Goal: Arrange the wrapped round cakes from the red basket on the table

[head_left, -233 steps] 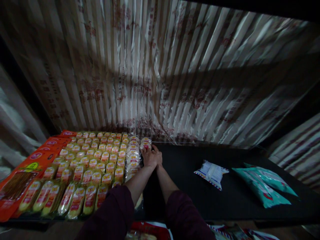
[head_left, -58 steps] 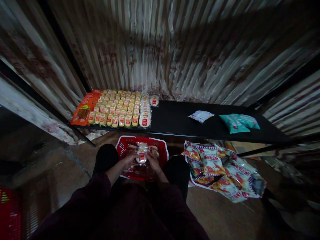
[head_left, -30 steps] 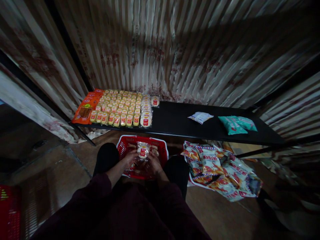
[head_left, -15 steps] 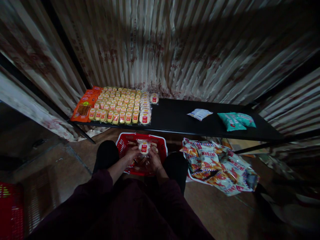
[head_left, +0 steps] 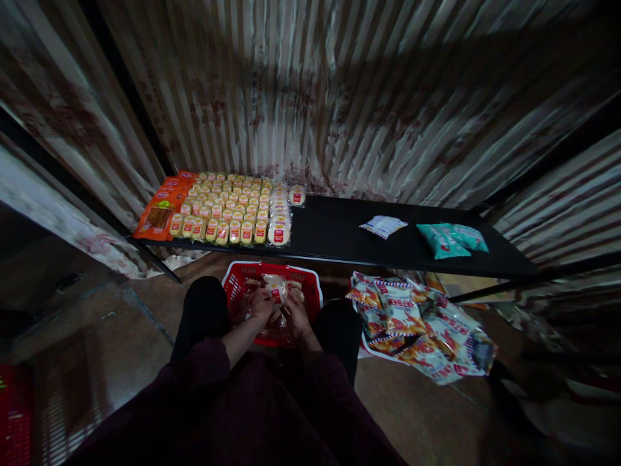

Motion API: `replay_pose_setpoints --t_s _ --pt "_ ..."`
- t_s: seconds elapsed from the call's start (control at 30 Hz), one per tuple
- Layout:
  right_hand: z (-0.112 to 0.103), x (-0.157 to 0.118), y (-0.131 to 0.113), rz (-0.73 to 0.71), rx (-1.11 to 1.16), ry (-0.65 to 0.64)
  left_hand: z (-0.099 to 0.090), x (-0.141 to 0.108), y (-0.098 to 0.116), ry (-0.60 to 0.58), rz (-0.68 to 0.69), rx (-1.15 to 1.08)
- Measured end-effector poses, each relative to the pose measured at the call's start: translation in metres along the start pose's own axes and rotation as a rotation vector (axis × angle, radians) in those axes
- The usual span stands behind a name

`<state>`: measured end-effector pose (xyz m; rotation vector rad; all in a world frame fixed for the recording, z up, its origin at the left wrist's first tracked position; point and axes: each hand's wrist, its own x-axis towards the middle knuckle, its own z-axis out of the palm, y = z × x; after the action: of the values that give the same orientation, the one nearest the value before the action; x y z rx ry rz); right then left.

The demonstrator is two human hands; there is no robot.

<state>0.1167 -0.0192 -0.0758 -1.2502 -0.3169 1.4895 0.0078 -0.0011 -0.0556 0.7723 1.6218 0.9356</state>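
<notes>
Between my knees is a red basket with a white rim, holding several clear-wrapped round pastries. My left hand and my right hand are over it, closed on either side of a wrapped round pastry with a red label. On the black shelf above, rows of small yellow wrapped cakes stand beside a column of round pastries. One more round pastry lies at the back, right of that column.
Orange packets lie at the shelf's left end; a white packet and teal packets lie toward its right. A basket of snack bags stands right of my knee. Another red basket is at lower left.
Both hands have moved slightly down into the basket with the wrapped pastry, which now sits lower and partly behind my left fingers. The view has shifted slightly.
</notes>
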Motion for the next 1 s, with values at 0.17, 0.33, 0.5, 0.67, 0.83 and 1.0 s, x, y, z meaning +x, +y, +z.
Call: replay_pose_setpoints --t_s 0.17,0.33,0.5,0.67,0.83,1.0 --pt "0.000 0.001 0.001 -0.022 -0.017 -0.138 0.002 -0.008 0.012 -0.076 -0.073 -0.081" --pt "-0.002 0.003 0.002 -0.051 -0.078 -0.203 -0.001 -0.012 0.016 -0.134 -0.145 -0.237" --pt "0.000 0.000 -0.001 -0.025 -0.114 -0.176 -0.008 -0.006 0.014 -0.050 -0.261 -0.311" --pt "0.004 -0.001 -0.003 -0.026 -0.063 -0.046 -0.015 -0.001 0.013 -0.057 -0.396 -0.445" --pt "0.000 0.005 0.006 -0.043 -0.052 0.010 -0.017 -0.001 0.012 -0.043 -0.452 -0.502" --pt "-0.002 0.006 0.005 -0.055 -0.119 0.003 -0.016 -0.004 0.008 -0.087 -0.425 -0.490"
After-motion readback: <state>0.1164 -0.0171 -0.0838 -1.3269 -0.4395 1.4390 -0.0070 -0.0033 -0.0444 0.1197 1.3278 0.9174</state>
